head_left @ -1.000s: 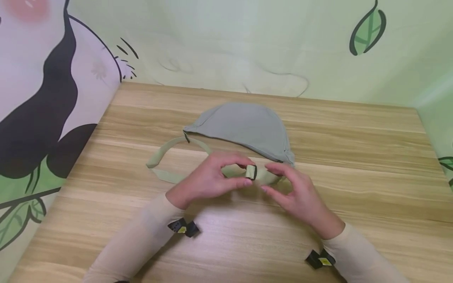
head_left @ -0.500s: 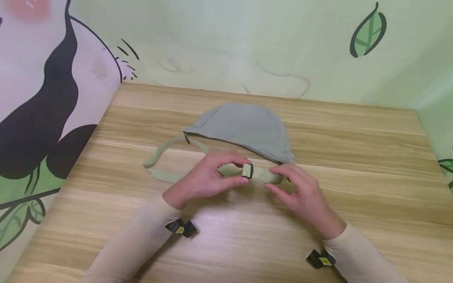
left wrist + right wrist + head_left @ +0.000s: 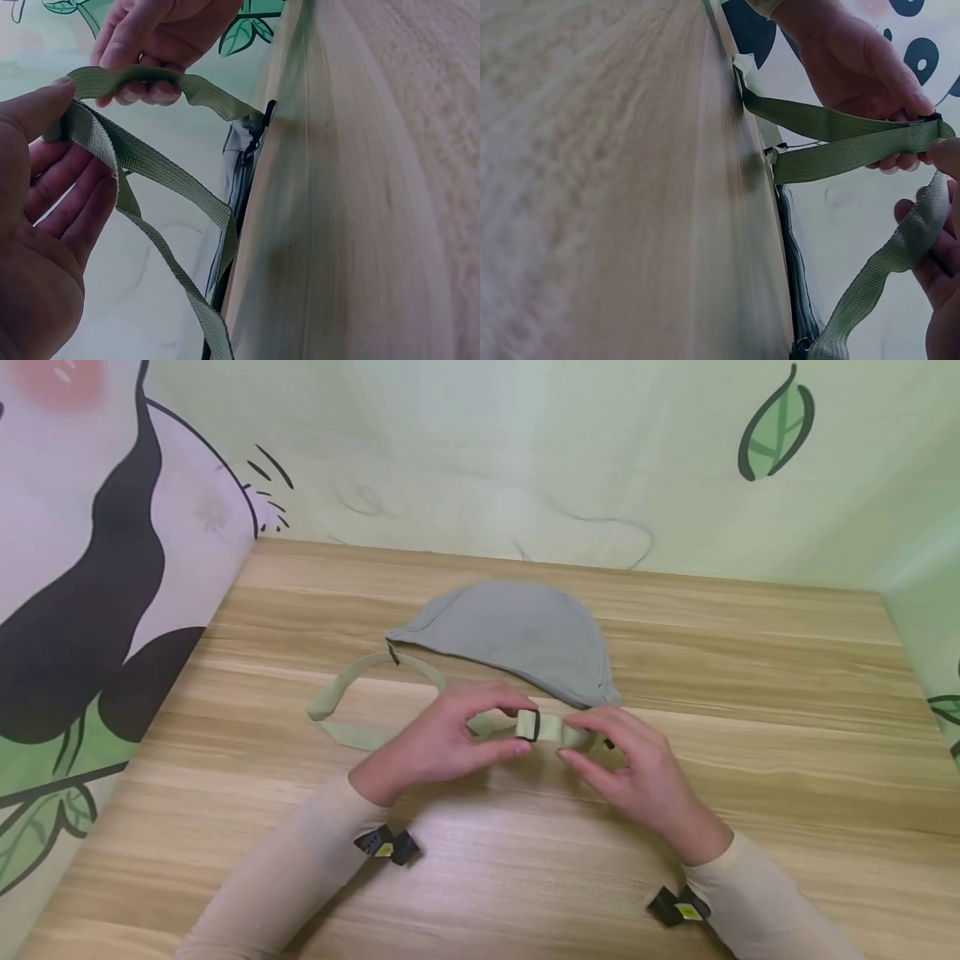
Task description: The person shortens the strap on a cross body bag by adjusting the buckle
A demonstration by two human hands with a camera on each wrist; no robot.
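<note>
A grey waist bag (image 3: 510,635) with a curved top lies flat on the table, its pale green webbing strap (image 3: 352,732) looping out in front. My left hand (image 3: 438,735) pinches the black slide buckle (image 3: 532,725) on the strap between thumb and fingertips, raised off the tabletop. To its right, my right hand (image 3: 637,764) holds the strap by its edges between thumb and index finger. A short length of webbing spans the two hands. In the left wrist view the strap (image 3: 217,97) runs from the right hand to the bag's end; the buckle is mostly hidden there.
The wood-grain table (image 3: 750,693) extends around the bag on all sides. Behind it stands a pale green wall (image 3: 465,452) with printed leaves, and a panda print (image 3: 120,552) covers the left wall. A black wrist camera (image 3: 386,845) sits on each sleeve.
The buckle and left hand shifted slightly left, then back right. My right hand's fingertips have come onto the strap, and more flat webbing shows between the hands. The bag stays almost still.
</note>
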